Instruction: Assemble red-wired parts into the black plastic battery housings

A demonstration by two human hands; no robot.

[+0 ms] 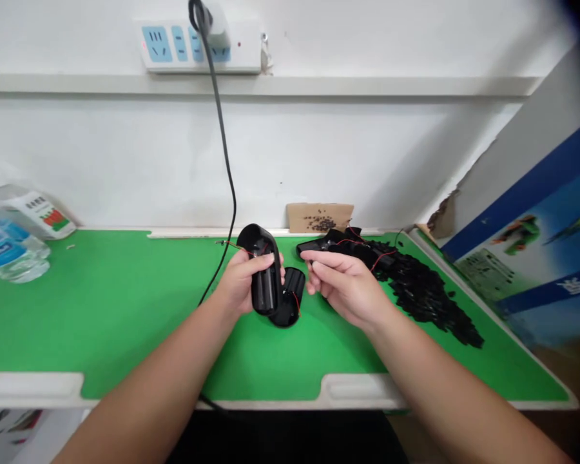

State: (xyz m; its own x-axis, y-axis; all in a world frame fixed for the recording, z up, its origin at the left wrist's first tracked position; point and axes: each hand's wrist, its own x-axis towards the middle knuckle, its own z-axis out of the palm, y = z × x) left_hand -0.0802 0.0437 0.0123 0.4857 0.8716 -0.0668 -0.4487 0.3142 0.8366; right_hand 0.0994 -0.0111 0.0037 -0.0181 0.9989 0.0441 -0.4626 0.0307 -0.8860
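My left hand [244, 280] is wrapped round a black plastic housing [265, 290], tilted above the table, with a thin red wire [234, 245] sticking out to its left. A similar black housing [286, 312] with a red wire lies on the green surface just behind and below it. To the right, my right hand [341, 280] hovers apart from the housing with thumb and index finger pinched together. Something tiny and dark may be between those fingertips, too small to name. More black housings [319, 245] with red wires lie beyond my right hand.
A heap of small black parts [425, 296] spreads along the right of the green table [140, 303]. Small dark pieces lie on a brown cardboard piece [297, 222] by the wall. A black cable [225, 142] hangs from the power strip [246, 48]. Plastic bottles [24, 245] lie at left.
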